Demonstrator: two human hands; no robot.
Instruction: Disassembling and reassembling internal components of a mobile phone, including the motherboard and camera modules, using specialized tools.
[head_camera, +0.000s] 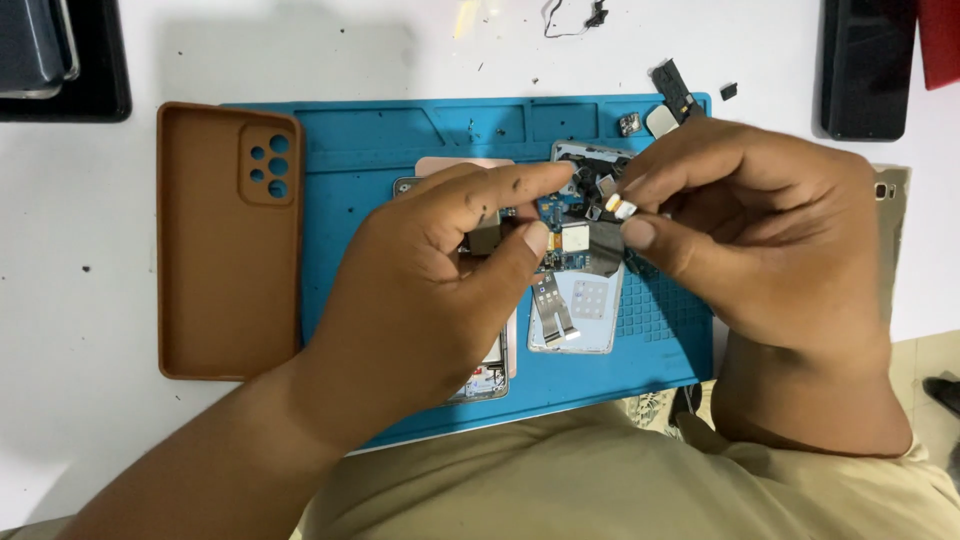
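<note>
On a blue repair mat (400, 140) lies an opened phone, its circuit board (570, 240) and flex cables showing. My left hand (430, 290) rests over the phone's left half, forefinger stretched toward the board's top and thumb near a small square chip. My right hand (770, 230) pinches a small silvery part (620, 207) with a dark flexible strip between thumb and forefinger, just above the board. A lighter inner frame (580, 310) with a ribbon cable lies below it.
A brown phone case (228, 240) lies face up at the mat's left edge. Small loose parts (660, 115) sit at the mat's top right. Dark devices rest at the top left (60, 60) and top right (865, 65) corners of the white table.
</note>
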